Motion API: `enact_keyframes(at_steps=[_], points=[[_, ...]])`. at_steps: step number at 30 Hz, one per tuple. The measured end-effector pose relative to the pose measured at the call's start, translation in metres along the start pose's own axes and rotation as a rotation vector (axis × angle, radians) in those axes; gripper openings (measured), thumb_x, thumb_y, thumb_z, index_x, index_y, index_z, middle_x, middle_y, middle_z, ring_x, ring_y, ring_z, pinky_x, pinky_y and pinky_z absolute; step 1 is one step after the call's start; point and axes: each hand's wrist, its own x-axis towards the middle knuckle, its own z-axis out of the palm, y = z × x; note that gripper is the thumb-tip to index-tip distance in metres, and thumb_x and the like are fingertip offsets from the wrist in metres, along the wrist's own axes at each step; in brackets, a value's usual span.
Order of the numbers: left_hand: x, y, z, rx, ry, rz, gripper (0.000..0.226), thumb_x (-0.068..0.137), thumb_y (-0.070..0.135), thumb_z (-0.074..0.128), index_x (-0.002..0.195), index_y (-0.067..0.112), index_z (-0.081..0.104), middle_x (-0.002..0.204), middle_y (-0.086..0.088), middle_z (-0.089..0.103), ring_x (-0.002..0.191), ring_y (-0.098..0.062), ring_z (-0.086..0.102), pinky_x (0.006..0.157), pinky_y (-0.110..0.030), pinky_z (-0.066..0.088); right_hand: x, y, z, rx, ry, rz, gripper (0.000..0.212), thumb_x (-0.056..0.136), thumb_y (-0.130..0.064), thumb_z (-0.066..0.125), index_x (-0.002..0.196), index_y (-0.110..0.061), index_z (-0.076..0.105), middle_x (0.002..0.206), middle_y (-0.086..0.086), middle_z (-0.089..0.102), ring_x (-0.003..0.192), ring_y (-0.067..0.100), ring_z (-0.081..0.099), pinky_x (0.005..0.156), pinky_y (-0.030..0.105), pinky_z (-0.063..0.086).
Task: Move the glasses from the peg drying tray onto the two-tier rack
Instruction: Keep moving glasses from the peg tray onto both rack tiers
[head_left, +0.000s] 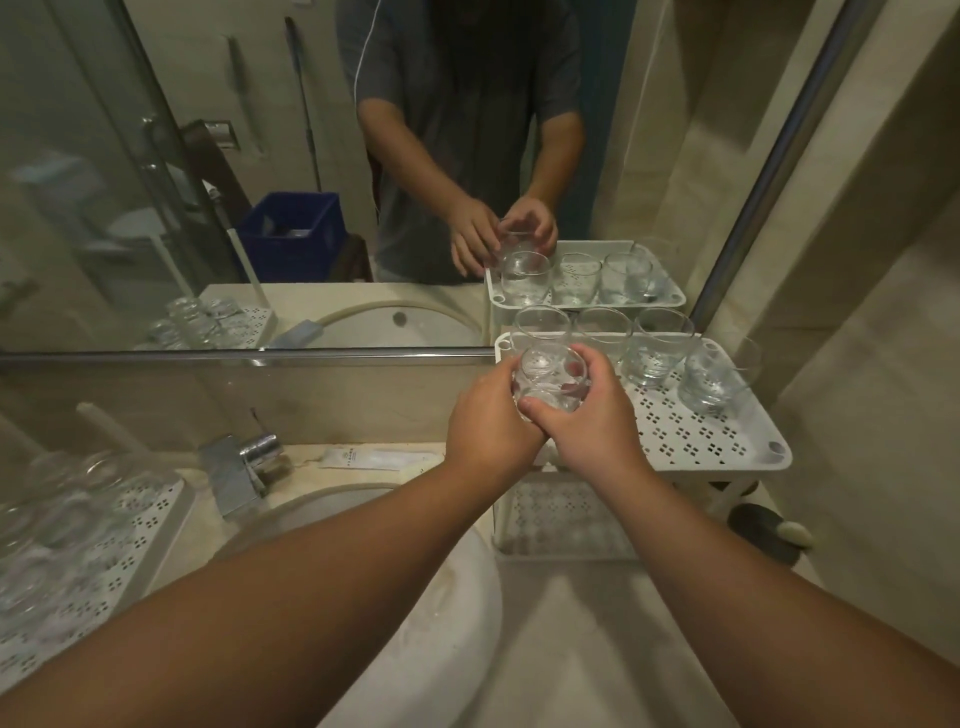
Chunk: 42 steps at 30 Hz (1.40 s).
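Both bare forearms reach in from the bottom edge and meet at the upper tier of the white perforated plastic two-tier rack (727, 441). Between the hands sits one clear round drinking glass (551, 376), tilted with its mouth toward the viewer, at the rack's near left corner; whether it touches the tier surface cannot be determined. Left hand (488, 421): fingers curled round the left side of the glass, grasping it. Right hand (592, 410): thumb across the lower front of the glass and fingers over its right side, likewise grasping it.

Four more clear glasses stand upright on the same tier: three in a row along the back edge (605, 332) and one at the far right (714, 376), just beside the end of that row. The lower tier (561, 519) of the rack shows its perforated floor below the hands.

Left of the rack lies the white oval ceramic sink basin (441, 597), with the chrome tap (244, 467) behind it on the beige stone counter (571, 649). A white flat sachet (379, 460) rests on the counter between tap and rack. At the far left, the white perforated peg drying tray (130, 540) carries several blurred clear glasses (67, 499). A wall mirror (311, 156) above the counter repeats the person, the rack and a blue plastic crate (291, 234).
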Motion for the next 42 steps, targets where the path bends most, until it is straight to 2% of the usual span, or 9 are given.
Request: enact_keyframes(at_steps=[5,10,16,23,28,31,33,37,42], points=[[0.001,-0.011,0.008,0.016,0.011,0.062,0.046,0.081,0.014,0.064,0.124,0.028,0.058,0.101,0.013,0.055,0.088,-0.002,0.05,0.067,-0.005,0.034,0.001,0.002,0.007,-0.039,-0.018,0.007,0.083,0.071,-0.04,0.084,0.14,-0.033,0.039,0.131,-0.01,0.053,0.114,0.011,0.054,0.093,0.03,0.046],[0.001,-0.021,0.012,-0.03,0.012,-0.011,0.05,0.081,0.017,0.068,0.129,0.026,0.056,0.107,0.01,0.042,0.083,0.01,0.045,0.064,0.002,0.035,0.002,0.002,0.01,-0.1,-0.026,0.024,0.088,0.072,-0.042,0.083,0.145,-0.03,0.034,0.137,-0.009,0.052,0.12,0.013,0.053,0.095,0.029,0.044],[0.002,-0.023,0.016,-0.032,-0.006,-0.044,0.061,0.084,0.019,0.064,0.139,0.032,0.042,0.111,0.004,0.043,0.084,0.004,0.05,0.069,-0.017,0.046,0.001,0.003,0.013,-0.13,-0.006,0.013,0.08,0.075,-0.039,0.081,0.138,-0.02,0.037,0.136,-0.002,0.054,0.118,0.018,0.057,0.086,0.023,0.041],[0.001,-0.021,0.015,-0.007,-0.052,-0.102,0.082,0.082,0.022,0.067,0.152,0.028,0.024,0.123,0.0,0.04,0.096,-0.014,0.057,0.086,-0.038,0.055,0.0,0.002,0.011,-0.208,-0.021,-0.008,0.08,0.078,-0.039,0.073,0.146,-0.027,0.032,0.135,0.004,0.046,0.104,0.016,0.056,0.076,0.023,0.039],[-0.001,-0.021,0.015,0.006,-0.079,-0.13,0.088,0.083,0.022,0.064,0.155,0.033,0.014,0.121,-0.002,0.041,0.093,-0.018,0.057,0.083,-0.039,0.054,-0.001,0.002,0.011,-0.228,-0.013,-0.027,0.086,0.08,-0.038,0.071,0.152,-0.025,0.026,0.145,0.004,0.041,0.123,0.018,0.049,0.09,0.026,0.042],[-0.002,-0.021,0.016,-0.038,-0.072,-0.147,0.081,0.084,0.026,0.063,0.152,0.037,0.02,0.119,-0.003,0.048,0.086,-0.006,0.051,0.078,-0.033,0.051,-0.002,0.002,0.012,-0.235,0.0,-0.025,0.089,0.079,-0.039,0.072,0.152,-0.022,0.024,0.145,0.004,0.041,0.127,0.02,0.047,0.1,0.034,0.044],[-0.003,-0.023,0.015,-0.09,-0.063,-0.156,0.077,0.085,0.031,0.065,0.149,0.038,0.023,0.119,0.0,0.048,0.087,-0.003,0.048,0.074,-0.026,0.043,-0.003,0.002,0.012,-0.222,0.021,-0.044,0.09,0.078,-0.039,0.073,0.151,-0.022,0.024,0.143,0.005,0.042,0.125,0.02,0.048,0.1,0.033,0.044],[-0.003,-0.031,0.008,-0.087,-0.089,-0.218,0.09,0.09,0.038,0.065,0.157,0.028,0.005,0.143,-0.012,0.04,0.124,-0.022,0.05,0.086,-0.024,0.038,-0.007,0.003,0.012,-0.19,0.088,-0.116,0.087,0.077,-0.04,0.075,0.148,-0.024,0.027,0.143,0.003,0.039,0.123,0.017,0.047,0.094,0.025,0.04],[-0.01,-0.037,-0.012,-0.053,-0.098,-0.155,0.092,0.088,0.049,0.065,0.156,0.034,0.005,0.148,-0.011,0.038,0.11,-0.02,0.062,0.09,-0.033,0.052,-0.016,0.002,0.014,-0.186,0.171,-0.231,0.077,0.078,-0.038,0.076,0.142,-0.019,0.038,0.143,0.003,0.037,0.125,0.015,0.043,0.093,0.018,0.035]])
